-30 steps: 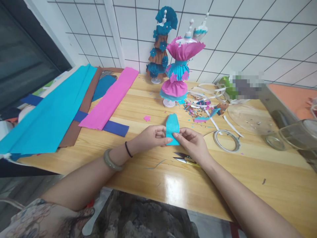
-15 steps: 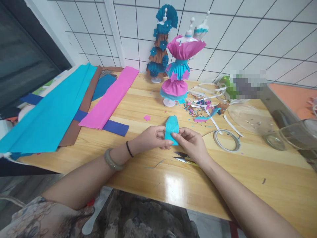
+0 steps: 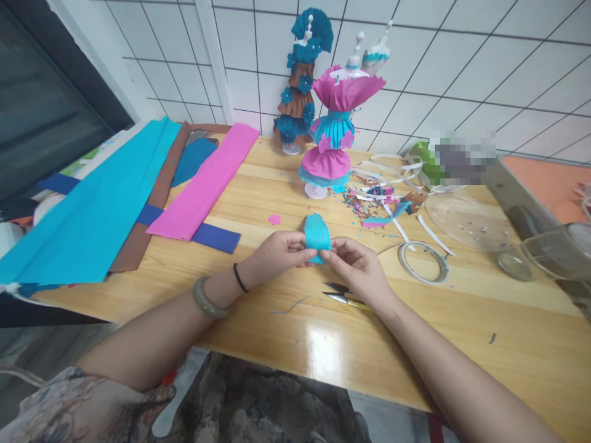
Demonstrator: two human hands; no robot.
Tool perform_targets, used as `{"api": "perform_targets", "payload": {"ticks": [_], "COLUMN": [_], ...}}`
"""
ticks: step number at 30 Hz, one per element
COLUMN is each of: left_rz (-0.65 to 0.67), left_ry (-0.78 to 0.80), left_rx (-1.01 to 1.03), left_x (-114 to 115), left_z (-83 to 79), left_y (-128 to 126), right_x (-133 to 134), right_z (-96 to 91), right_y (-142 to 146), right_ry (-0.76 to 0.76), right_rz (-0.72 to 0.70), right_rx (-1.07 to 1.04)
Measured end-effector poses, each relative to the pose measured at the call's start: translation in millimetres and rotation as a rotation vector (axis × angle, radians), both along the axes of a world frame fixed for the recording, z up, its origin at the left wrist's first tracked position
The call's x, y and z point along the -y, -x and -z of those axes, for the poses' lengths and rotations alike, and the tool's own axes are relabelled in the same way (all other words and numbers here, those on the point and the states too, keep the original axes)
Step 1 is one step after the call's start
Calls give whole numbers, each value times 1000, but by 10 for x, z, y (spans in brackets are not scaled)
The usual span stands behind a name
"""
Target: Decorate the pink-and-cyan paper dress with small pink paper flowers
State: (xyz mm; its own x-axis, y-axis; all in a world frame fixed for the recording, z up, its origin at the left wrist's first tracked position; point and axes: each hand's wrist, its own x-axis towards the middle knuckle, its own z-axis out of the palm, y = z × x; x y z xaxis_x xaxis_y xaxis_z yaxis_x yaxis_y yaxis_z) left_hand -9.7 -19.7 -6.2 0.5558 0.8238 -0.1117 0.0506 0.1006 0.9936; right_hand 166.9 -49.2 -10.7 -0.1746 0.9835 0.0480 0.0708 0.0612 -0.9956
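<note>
Between both hands, just above the wooden table, is a small piece of turquoise crepe paper [image 3: 317,232] with a rounded top. My left hand [image 3: 285,251] pinches its lower left edge between thumb and fingers. On the other side, my right hand [image 3: 353,261] grips the lower right edge, thumb in front. Part of the paper's lower end is hidden by the fingertips. Scissors [image 3: 344,298] with yellow handles lie under my right hand, their blades pointing left. A pink paper flower [image 3: 274,219] rests on the table beyond my left hand.
Folded turquoise paper [image 3: 106,197], a pink strip [image 3: 207,178] and a blue strip [image 3: 217,237] lie at left. Paper-dressed stands, one pink and turquoise [image 3: 327,163], one brown and blue [image 3: 295,104], stand at the back. Paper scraps [image 3: 373,203] and a tape roll [image 3: 423,262] are at right.
The turquoise paper now curves and tilts slightly left, its lower part drawn up between the fingers. My hands have shifted only a little.
</note>
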Motion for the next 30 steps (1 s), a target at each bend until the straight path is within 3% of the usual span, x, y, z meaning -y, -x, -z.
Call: {"api": "perform_targets", "payload": {"ticks": [6,15,21,30], "left_rz": [18,-98,-163,-168], "left_ry": [-54,-31,-18,-148], "left_rx": [32,31,55,68], "left_x": [-2,-6,-2,8], "left_z": [27,-39,-47,-23], "left_y": [-1,3,-2,12], "right_x": [13,-6,-22,33], "right_z": [-29,-21,-40,-45], "right_y": [-8,13,5,-21], "right_ry": [4,29,-49,-110], "right_rz": [79,100,111,136], "right_rx": [35,-17,-116,138]}}
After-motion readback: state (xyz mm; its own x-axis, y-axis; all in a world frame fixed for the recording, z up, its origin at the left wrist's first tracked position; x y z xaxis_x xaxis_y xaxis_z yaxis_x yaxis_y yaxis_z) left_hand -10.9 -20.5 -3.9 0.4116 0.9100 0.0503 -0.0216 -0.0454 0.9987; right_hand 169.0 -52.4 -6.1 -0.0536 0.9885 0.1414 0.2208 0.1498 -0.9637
